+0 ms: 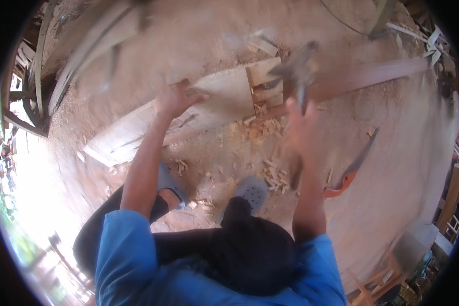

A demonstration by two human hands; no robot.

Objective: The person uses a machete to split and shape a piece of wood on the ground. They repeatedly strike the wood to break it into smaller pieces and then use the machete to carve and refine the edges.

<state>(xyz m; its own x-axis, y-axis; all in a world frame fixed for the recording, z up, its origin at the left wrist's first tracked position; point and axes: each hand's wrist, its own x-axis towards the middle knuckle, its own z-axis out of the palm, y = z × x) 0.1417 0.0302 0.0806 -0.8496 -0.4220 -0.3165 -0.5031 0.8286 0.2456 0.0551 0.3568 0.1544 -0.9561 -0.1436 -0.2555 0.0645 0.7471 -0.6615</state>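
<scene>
A pale wooden plank [214, 92] lies aslant on the dirt floor ahead of me, with cuts and a notched section at its right end. My left hand [176, 102] is over the plank's far edge with thumb and fingers apart; blur hides whether it presses on the wood. Over the floor beside the notched end, my right hand [301, 125] is closed round a short-handled tool with a dark metal head [298, 69], raised and smeared by motion. Its exact kind cannot be made out. The brown handle runs back under my forearm.
A long reddish board [372, 79] extends right from the plank's notched end. A handsaw with an orange handle [346, 181] lies right of my right forearm. Wood chips [275, 176] litter the ground near my grey clogs [252, 191]. Wooden frames [41, 97] stand at left.
</scene>
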